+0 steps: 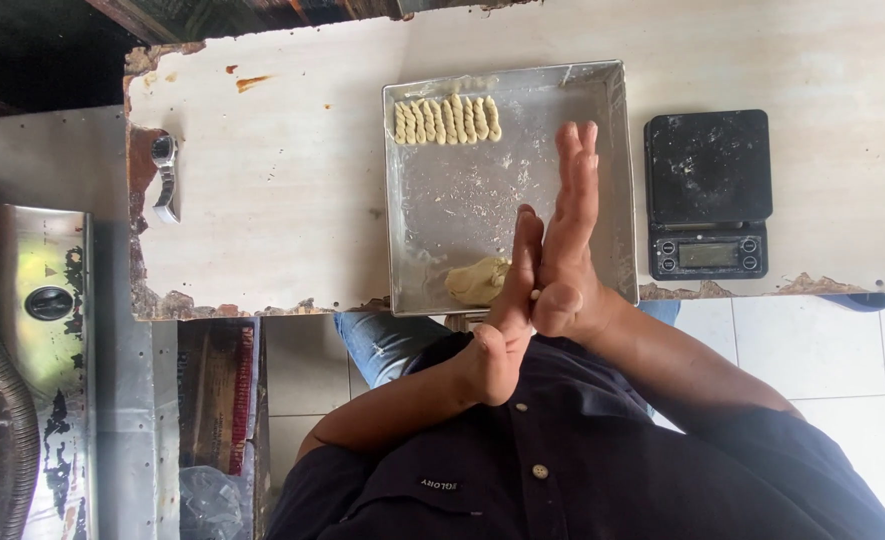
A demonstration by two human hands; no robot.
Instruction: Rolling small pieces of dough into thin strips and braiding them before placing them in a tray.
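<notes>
Left hand [502, 335] and right hand [567, 230]: pressed palm to palm above the near edge of the tray, fingers straight and together, neither clenched nor released; pinched between the palms, a small piece of dough [535, 294], only a pale speck of it showing at the seam. Judged step: rolling that piece between the palms. Best done with light, even pressure and long strokes, palms kept flat for a strand of uniform thickness, hands kept over the tray to catch crumbs and flour. Metal tray [622, 180]: square, shallow, dusted with flour. In its far left corner, a row of twisted dough sticks [447, 120], side by side and touching. At its near edge, just beside the left hand, a lump of dough [477, 280], yellowish, uneven. To the right of the tray, close but apart: a black digital scale [707, 195], platform flour-marked. Well to the left: a metal wristwatch [165, 175], lying near the table's edge. Table [282, 200]: pale, worn top, chipped and ragged along the edges, a few brown stains. Below: white floor tiles [812, 340]. At far left: a scuffed steel appliance [32, 330] with a ribbed hose [7, 400].
</notes>
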